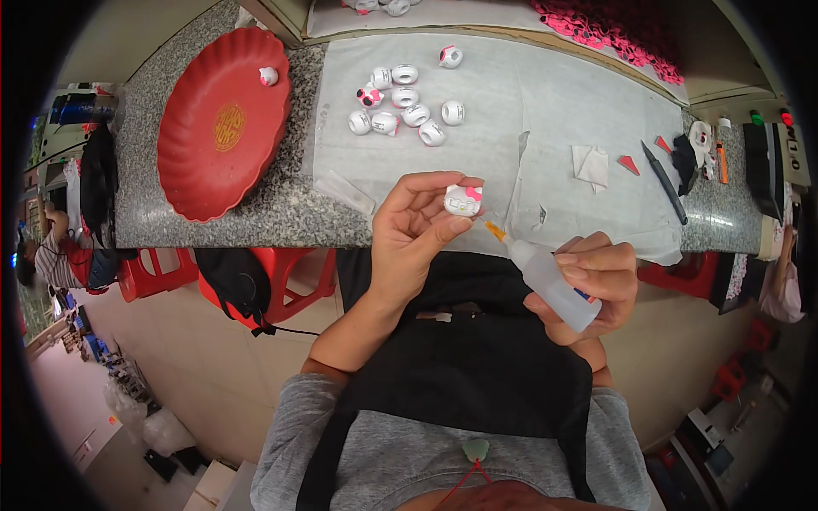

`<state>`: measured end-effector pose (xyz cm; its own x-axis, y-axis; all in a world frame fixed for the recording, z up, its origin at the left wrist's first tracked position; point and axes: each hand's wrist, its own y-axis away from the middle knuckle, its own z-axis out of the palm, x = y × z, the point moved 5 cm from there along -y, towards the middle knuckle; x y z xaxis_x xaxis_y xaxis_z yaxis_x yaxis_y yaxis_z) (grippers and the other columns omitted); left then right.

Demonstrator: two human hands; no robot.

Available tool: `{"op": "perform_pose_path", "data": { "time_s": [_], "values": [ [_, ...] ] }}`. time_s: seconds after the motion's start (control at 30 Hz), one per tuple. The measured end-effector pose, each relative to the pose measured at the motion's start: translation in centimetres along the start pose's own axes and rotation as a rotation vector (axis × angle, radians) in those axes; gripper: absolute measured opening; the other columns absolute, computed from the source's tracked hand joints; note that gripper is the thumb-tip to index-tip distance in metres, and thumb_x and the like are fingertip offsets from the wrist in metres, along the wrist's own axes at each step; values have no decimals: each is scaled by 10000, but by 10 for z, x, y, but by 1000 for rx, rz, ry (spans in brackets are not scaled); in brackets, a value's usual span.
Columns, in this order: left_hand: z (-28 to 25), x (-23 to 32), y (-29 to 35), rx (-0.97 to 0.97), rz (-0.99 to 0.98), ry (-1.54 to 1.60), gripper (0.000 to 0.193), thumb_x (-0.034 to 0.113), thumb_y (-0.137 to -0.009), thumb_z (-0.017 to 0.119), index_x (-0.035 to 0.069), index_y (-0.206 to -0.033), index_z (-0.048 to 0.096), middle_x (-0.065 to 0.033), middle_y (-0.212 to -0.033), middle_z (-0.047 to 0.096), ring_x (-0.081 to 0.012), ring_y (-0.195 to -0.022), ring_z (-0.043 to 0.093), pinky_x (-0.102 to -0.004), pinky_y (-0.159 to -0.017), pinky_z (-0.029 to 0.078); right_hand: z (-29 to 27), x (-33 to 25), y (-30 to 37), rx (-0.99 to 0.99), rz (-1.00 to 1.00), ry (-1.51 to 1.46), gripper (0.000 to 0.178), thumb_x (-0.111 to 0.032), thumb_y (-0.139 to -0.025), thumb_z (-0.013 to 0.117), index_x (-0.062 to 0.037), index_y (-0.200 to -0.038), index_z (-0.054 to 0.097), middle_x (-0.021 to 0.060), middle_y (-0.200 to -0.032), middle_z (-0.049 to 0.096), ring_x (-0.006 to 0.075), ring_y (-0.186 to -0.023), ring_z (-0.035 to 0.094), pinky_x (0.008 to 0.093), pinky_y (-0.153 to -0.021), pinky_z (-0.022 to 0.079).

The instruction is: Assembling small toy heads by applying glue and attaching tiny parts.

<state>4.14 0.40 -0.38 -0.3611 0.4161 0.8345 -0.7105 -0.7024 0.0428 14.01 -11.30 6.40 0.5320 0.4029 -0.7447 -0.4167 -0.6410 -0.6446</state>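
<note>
My left hand (411, 228) is closed on a small white cat-shaped figurine head (461, 201) with a pink bow, pinched between thumb and fingers. In my right hand (603, 281) is a translucent squeeze bottle (545, 277), tilted, its orange nozzle (494, 230) pointing at the figurine head. The nozzle's thin tip ends close beside the head; whether it touches, I cannot tell. Beyond my hands, several similar white heads (406, 97) lie grouped on the white sheet, most with a round opening showing. Another one (451, 57) lies apart, farther back.
A red scalloped tray (183, 128) at the left holds one small white piece (268, 77). Toward the right lie a folded white cloth (590, 166), red triangular pieces (629, 165) and a dark pen-like tool (664, 182). Many pink pieces (613, 38) fill the back shelf. A red stool (290, 281) stands below the counter.
</note>
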Motion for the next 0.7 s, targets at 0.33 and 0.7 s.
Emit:
{"op": "perform_pose_path", "data": {
  "time_s": [0.33, 0.7],
  "values": [
    [2, -1, 1, -1, -20, 12, 357, 0, -686, 576, -28, -1002, 411, -195, -995, 497, -200, -805, 550, -294, -740, 438, -3, 2, 3, 24, 21, -64, 488, -33, -438, 775, -79, -840, 504, 65, -820, 476, 167, -602, 493, 250, -502, 425],
    [3, -2, 2, -5, -20, 7, 340, -32, -687, 554, -28, -998, 417, -193, -994, 496, -195, -850, 535, -305, -763, 441, 0, 1, 3, 27, 27, -76, 493, -28, -432, 775, -70, -837, 499, 68, -809, 484, 169, -594, 498, 246, -491, 418]
  ]
}}
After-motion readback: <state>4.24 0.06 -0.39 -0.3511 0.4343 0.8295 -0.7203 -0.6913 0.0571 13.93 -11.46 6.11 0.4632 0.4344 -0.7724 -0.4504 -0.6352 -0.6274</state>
